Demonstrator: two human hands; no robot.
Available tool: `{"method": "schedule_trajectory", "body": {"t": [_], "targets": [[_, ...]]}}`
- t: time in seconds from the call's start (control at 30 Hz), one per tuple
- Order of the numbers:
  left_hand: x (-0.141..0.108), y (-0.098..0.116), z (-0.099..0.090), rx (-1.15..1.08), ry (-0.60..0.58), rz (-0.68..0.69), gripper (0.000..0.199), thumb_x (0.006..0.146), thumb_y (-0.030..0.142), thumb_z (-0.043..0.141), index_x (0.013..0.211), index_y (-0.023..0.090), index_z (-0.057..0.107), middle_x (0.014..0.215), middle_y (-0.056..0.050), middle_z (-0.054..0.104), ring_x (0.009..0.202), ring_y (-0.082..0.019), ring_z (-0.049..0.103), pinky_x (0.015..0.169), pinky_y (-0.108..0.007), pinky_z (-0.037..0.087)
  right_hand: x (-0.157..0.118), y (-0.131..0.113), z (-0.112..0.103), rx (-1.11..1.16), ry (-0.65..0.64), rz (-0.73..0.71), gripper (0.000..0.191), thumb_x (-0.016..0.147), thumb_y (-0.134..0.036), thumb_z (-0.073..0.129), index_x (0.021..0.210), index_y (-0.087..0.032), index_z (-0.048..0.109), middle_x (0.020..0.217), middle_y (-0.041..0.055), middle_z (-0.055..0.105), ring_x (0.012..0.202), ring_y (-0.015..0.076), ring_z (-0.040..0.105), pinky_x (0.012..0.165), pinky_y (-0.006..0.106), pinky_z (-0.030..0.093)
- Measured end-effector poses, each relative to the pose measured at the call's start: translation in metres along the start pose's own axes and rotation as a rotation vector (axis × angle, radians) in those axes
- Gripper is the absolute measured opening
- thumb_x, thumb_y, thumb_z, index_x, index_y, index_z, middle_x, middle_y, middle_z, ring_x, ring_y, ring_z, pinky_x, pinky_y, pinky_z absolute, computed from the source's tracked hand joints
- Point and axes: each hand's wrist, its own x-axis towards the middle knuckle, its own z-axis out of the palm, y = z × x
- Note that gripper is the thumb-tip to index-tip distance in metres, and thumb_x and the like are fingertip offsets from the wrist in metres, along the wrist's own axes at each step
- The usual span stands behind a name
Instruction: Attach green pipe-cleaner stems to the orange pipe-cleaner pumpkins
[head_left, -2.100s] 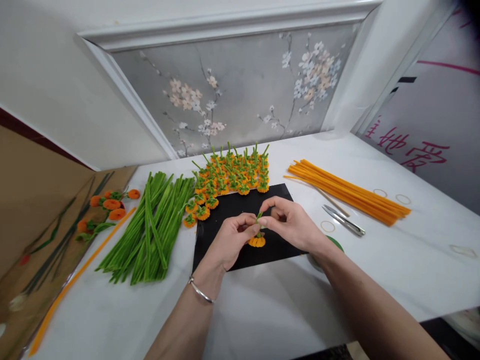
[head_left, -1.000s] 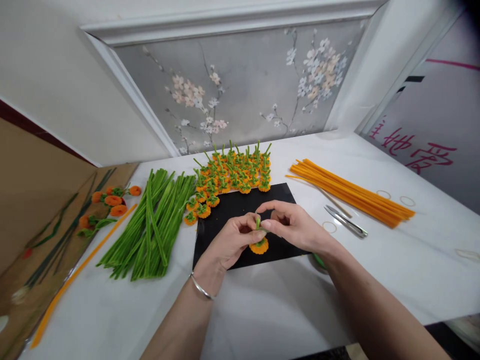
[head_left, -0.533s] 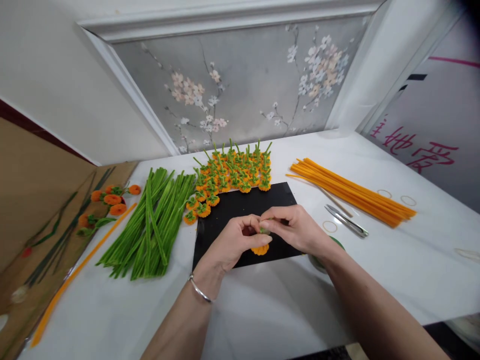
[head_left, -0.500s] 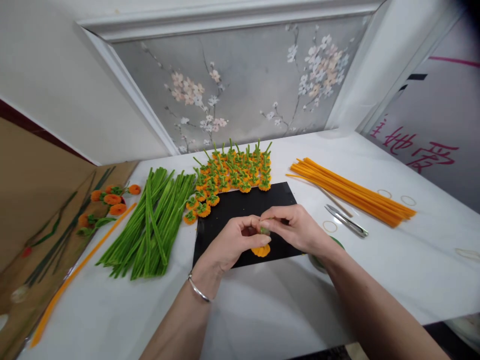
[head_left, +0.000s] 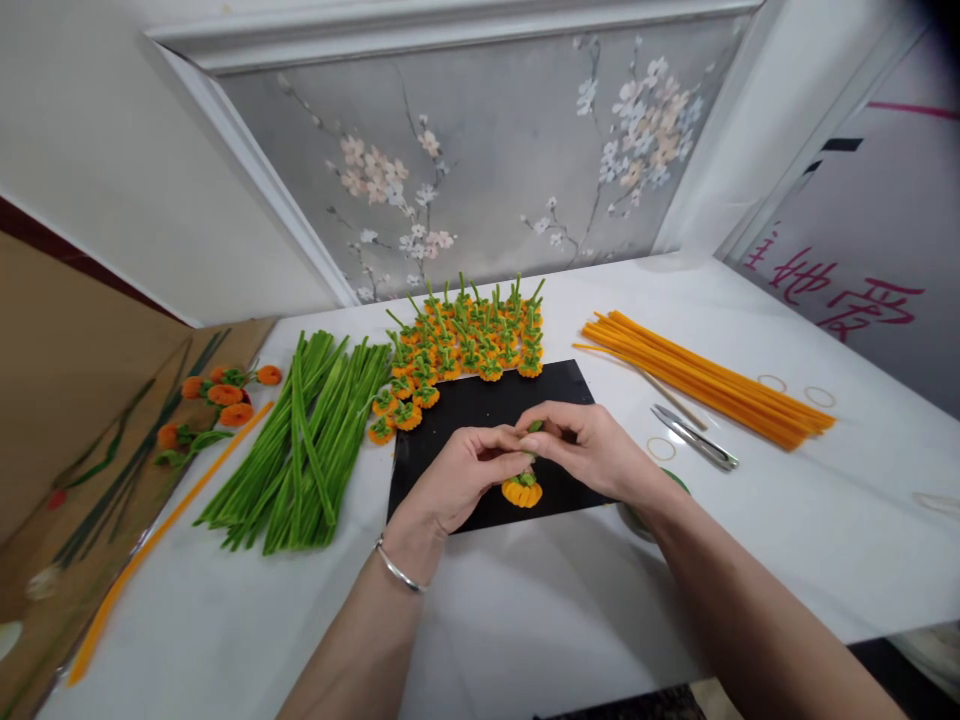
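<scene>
A small orange pumpkin (head_left: pixel 523 491) of bent pipe cleaner, with a green top, hangs just below my fingertips over a black mat (head_left: pixel 457 420). My left hand (head_left: pixel 480 465) is closed in a pinch on its green pipe-cleaner stem, thumb against forefinger. Close against it, my right hand (head_left: pixel 574 440) pinches the upper part of the same green stem; a bit of green shows between its fingers. Most of the stem is hidden by the fingers. Behind the mat, several like orange pumpkins (head_left: pixel 469 335) with upright green stems stand in rows.
Green pipe cleaners (head_left: pixel 307 450) lie in a heap at left, beside one long orange strip (head_left: pixel 169 540). Orange pipe cleaners (head_left: pixel 705 380) lie at right, near metal thread snips (head_left: pixel 694 437) and thin rubber bands (head_left: pixel 661 449). Orange-red flowers (head_left: pixel 226 394) rest on brown paper at far left.
My left thumb and fingers have shifted up off the pumpkin's top, so its green top now shows. Both hands stay close together over the mat.
</scene>
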Motion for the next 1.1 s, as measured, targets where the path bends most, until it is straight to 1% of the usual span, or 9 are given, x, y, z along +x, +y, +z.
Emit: {"method": "schedule_trajectory", "body": {"t": [0.07, 0.13, 0.27, 0.53, 0.67, 0.77, 0.93, 1.03, 1.1], "targets": [[0.0008, -0.0001, 0.0008, 0.025, 0.016, 0.042, 0.016, 0.065, 0.025, 0.080, 0.072, 0.012, 0.073, 0.076, -0.002, 0.063, 0.069, -0.011, 0.053, 0.067, -0.025, 0.040, -0.0001, 0.0006, -0.0013, -0.019, 0.028, 0.011, 0.024, 0.088, -0.036, 0.058, 0.104, -0.020, 0.066, 0.055, -0.0071, 0.040, 0.051, 0.0089, 0.034, 0.049, 0.022, 0.029], [0.0008, -0.0001, 0.0012, 0.048, 0.015, 0.061, 0.015, 0.066, 0.023, 0.079, 0.069, 0.012, 0.071, 0.076, -0.002, 0.061, 0.067, -0.010, 0.050, 0.065, -0.024, 0.038, -0.0006, 0.0009, -0.0021, -0.005, 0.039, 0.013, 0.027, 0.089, -0.035, 0.056, 0.110, -0.020, 0.062, 0.056, -0.0073, 0.038, 0.051, 0.0094, 0.034, 0.049, 0.022, 0.030], [-0.0005, 0.0004, 0.0020, 0.095, 0.011, 0.056, 0.014, 0.068, 0.022, 0.077, 0.071, 0.011, 0.068, 0.073, -0.001, 0.057, 0.066, -0.010, 0.046, 0.063, -0.025, 0.036, -0.0018, -0.0003, -0.0015, 0.016, 0.016, 0.011, 0.028, 0.089, -0.034, 0.055, 0.112, -0.020, 0.060, 0.056, -0.0079, 0.036, 0.051, 0.0095, 0.033, 0.049, 0.022, 0.030], [-0.0013, 0.0017, 0.0041, 0.067, -0.010, 0.009, 0.023, 0.067, 0.028, 0.079, 0.071, 0.011, 0.064, 0.066, 0.001, 0.051, 0.062, -0.010, 0.044, 0.059, -0.025, 0.033, -0.0027, -0.0017, 0.0006, 0.026, -0.012, 0.008, 0.032, 0.088, -0.033, 0.055, 0.118, -0.021, 0.059, 0.057, -0.0068, 0.043, 0.052, 0.0098, 0.040, 0.051, 0.023, 0.035], [-0.0009, -0.0007, 0.0035, 0.076, -0.058, -0.011, 0.024, 0.068, 0.030, 0.079, 0.078, 0.011, 0.067, 0.069, -0.001, 0.054, 0.066, -0.011, 0.049, 0.063, -0.027, 0.037, -0.0034, -0.0020, -0.0002, 0.030, -0.031, 0.001, 0.032, 0.089, -0.033, 0.055, 0.118, -0.021, 0.060, 0.057, -0.0066, 0.044, 0.051, 0.0096, 0.039, 0.050, 0.022, 0.034], [-0.0006, -0.0014, 0.0042, 0.110, -0.090, 0.016, 0.022, 0.071, 0.031, 0.077, 0.081, 0.012, 0.072, 0.075, -0.003, 0.057, 0.070, -0.013, 0.051, 0.066, -0.028, 0.039, -0.0036, -0.0016, -0.0004, 0.022, -0.051, -0.003, 0.031, 0.088, -0.031, 0.056, 0.117, -0.021, 0.061, 0.057, -0.0063, 0.046, 0.051, 0.0092, 0.039, 0.049, 0.022, 0.033], [0.0003, 0.0001, 0.0058, 0.040, -0.014, 0.063, 0.016, 0.061, 0.026, 0.083, 0.062, 0.014, 0.073, 0.080, -0.003, 0.056, 0.071, -0.011, 0.050, 0.066, -0.027, 0.039, -0.0030, 0.0002, -0.0015, 0.049, -0.041, 0.016, 0.031, 0.088, -0.032, 0.055, 0.116, -0.020, 0.062, 0.056, -0.0066, 0.044, 0.050, 0.0092, 0.039, 0.049, 0.022, 0.033], [0.0010, -0.0008, 0.0061, -0.019, 0.013, 0.024, 0.017, 0.055, 0.023, 0.085, 0.054, 0.014, 0.071, 0.071, -0.001, 0.056, 0.067, -0.011, 0.050, 0.065, -0.027, 0.039, -0.0029, 0.0006, -0.0024, 0.044, -0.041, 0.010, 0.032, 0.088, -0.034, 0.056, 0.116, -0.019, 0.062, 0.053, -0.0077, 0.040, 0.049, 0.0090, 0.035, 0.047, 0.022, 0.031], [0.0011, -0.0021, 0.0064, -0.048, 0.032, -0.008, 0.017, 0.053, 0.022, 0.086, 0.054, 0.014, 0.071, 0.065, 0.000, 0.054, 0.063, -0.010, 0.049, 0.063, -0.027, 0.038, -0.0032, 0.0002, -0.0030, 0.034, -0.050, 0.005, 0.032, 0.089, -0.035, 0.055, 0.116, -0.019, 0.062, 0.053, -0.0074, 0.041, 0.049, 0.0091, 0.036, 0.048, 0.022, 0.032]]}}
